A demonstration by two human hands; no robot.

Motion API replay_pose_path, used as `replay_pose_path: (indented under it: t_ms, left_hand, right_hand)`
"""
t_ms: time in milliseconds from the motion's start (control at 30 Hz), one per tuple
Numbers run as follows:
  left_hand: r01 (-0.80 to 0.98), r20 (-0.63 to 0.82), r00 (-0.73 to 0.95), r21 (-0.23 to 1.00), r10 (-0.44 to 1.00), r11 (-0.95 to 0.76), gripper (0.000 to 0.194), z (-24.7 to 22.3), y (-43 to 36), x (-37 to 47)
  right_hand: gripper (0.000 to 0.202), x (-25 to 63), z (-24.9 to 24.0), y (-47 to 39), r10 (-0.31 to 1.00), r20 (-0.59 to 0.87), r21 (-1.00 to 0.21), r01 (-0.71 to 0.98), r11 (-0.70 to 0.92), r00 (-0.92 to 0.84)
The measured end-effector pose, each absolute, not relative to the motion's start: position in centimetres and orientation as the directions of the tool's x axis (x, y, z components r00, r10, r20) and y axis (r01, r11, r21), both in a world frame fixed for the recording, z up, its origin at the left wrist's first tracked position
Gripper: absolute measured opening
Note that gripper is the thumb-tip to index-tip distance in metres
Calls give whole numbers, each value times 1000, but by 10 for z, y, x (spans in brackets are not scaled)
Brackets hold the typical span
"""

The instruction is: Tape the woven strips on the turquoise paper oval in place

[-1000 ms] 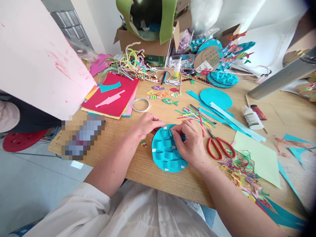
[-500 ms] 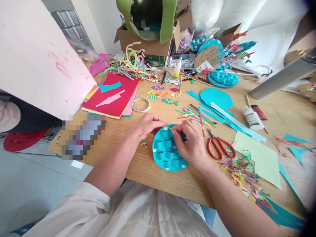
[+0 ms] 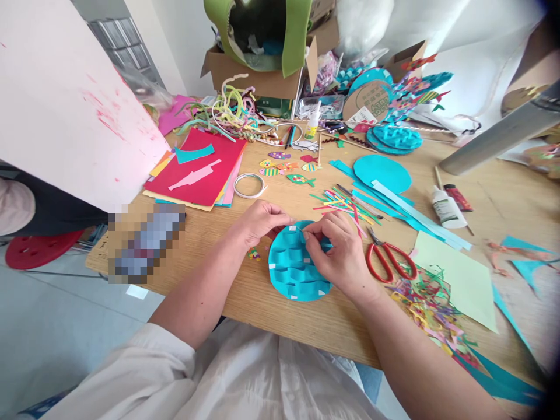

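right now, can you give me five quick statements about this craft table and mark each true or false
1. The left hand and right hand are both at the ruffled blue disc. True.
2. The red-handled scissors are in the right hand. False: the scissors lie on the table.
3. A white roll lies beside the red sheet. True.
4. The green fish sits on the red sheet. False: the green fish is on the table.
5. White tabs dot the disc. True.

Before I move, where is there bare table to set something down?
Bare wood lies between the red paper stack, pixelated object and left forearm; a smaller patch between the tape ring, green fish and left hand. Crowded: right of the right hand, with red scissors, paper scraps and green sheet.
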State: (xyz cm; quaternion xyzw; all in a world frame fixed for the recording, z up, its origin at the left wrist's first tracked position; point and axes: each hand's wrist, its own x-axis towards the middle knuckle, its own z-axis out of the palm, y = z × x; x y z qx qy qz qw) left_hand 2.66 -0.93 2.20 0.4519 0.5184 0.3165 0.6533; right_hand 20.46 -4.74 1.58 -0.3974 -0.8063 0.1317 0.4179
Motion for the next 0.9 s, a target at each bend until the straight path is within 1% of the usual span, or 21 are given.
replay_pose_path:
  t_ms: [633,900]
  left_hand:
    - [63,-381,274,923,883,379,22,19,-9,27]
    - [56,-396,268,916,878,396,19,21,-10,28]
  right_hand:
    - [14,205,17,-47,755,555,-540,538,647,-350]
    - [14,206,17,-47,749,563,-541,530,653,-349]
